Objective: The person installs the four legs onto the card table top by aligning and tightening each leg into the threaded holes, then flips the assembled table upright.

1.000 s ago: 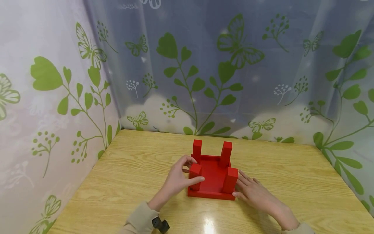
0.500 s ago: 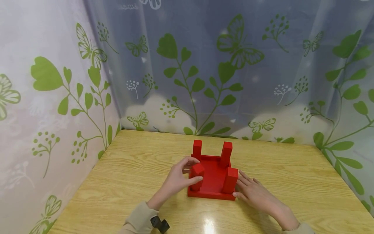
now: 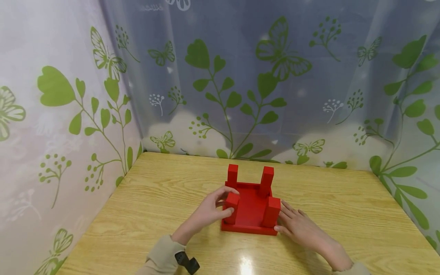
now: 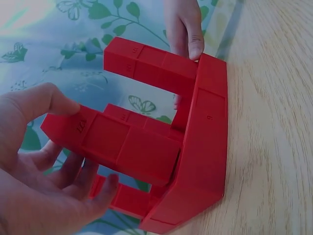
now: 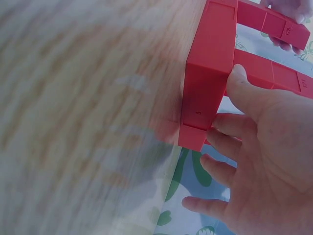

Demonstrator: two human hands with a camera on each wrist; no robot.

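A shallow red square base (image 3: 251,208) with raised edges lies on the table, a red post upright at each corner. My left hand (image 3: 207,206) grips the near-left post (image 3: 231,210) near its top, fingers on the far side and thumb on the near side. In the left wrist view this post (image 4: 117,142) shows raised numbers, and a thin dark line runs where its foot meets the base wall (image 4: 203,117). My right hand (image 3: 300,227) rests against the base's right side beside the near-right post (image 3: 271,212), thumb at the rim and the other fingers extended.
Two more red posts stand at the back corners, the far-left post (image 3: 232,175) and the far-right post (image 3: 266,179). The wood-grain table (image 3: 165,179) extends around the base. A patterned curtain (image 3: 240,95) hangs behind it.
The near-left post has turned about its length in my left hand and now stands slightly farther right at its top. My left fingers have shifted with it. The right hand stays put.
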